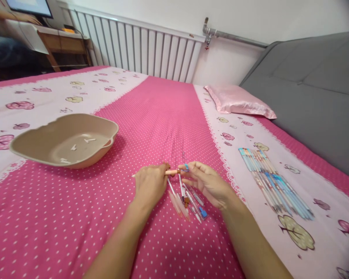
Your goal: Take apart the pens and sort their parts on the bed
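Note:
My left hand (151, 182) is closed around a peach-coloured pen (172, 172) with a brown band, its pale tip sticking out on the left. At the pen's other end, the fingertips of my right hand (208, 182) pinch a small blue piece (186, 167); whether it is joined to the pen I cannot tell. Below and between both hands lies a loose pile of clear pen parts (178, 201) and thin white refills. A blue cap piece (203, 212) and a brown figure piece (186, 202) are among them.
A beige basin (64, 143) with several small white pieces stands at left. Rows of pens (275, 182) lie at right. Farther back are a pink pillow (240, 101), a grey headboard (305, 89) and a radiator (139, 46). Another person's hand (26, 18) rests on a desk, far left.

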A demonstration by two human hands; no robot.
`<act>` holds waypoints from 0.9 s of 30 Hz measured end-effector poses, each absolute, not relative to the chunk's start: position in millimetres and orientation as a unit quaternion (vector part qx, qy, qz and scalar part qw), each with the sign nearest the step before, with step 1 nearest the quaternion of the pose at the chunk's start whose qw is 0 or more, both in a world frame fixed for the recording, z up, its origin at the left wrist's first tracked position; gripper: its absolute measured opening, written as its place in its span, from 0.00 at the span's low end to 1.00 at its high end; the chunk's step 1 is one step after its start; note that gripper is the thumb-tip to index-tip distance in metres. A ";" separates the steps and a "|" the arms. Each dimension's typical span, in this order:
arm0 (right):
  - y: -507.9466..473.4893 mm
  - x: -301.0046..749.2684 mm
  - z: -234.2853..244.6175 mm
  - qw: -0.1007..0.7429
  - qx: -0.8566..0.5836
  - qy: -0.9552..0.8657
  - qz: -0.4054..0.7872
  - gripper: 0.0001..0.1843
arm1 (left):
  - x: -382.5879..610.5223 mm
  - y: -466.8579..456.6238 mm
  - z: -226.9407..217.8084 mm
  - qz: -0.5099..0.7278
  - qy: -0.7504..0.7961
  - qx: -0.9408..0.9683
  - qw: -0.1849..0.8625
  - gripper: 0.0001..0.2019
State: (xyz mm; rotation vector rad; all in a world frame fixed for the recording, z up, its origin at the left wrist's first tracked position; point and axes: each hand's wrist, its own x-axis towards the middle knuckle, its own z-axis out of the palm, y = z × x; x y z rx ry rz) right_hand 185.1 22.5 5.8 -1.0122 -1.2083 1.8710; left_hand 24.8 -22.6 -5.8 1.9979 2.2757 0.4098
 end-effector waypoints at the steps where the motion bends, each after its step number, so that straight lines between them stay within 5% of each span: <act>1: 20.5 182.0 4.0 0.331 -0.382 -0.464 0.727 0.12 | 25.2 -22.7 -5.8 0.131 0.742 0.656 0.046 0.15; 15: 26.4 170.0 -17.9 0.359 -0.397 -0.465 0.705 0.13 | 26.9 -19.5 -13.0 0.202 0.657 0.720 0.102 0.12; 27: 41.1 177.3 -25.2 0.410 -0.409 -0.355 0.734 0.07 | 24.1 -17.9 -14.0 0.459 0.632 0.623 -0.033 0.15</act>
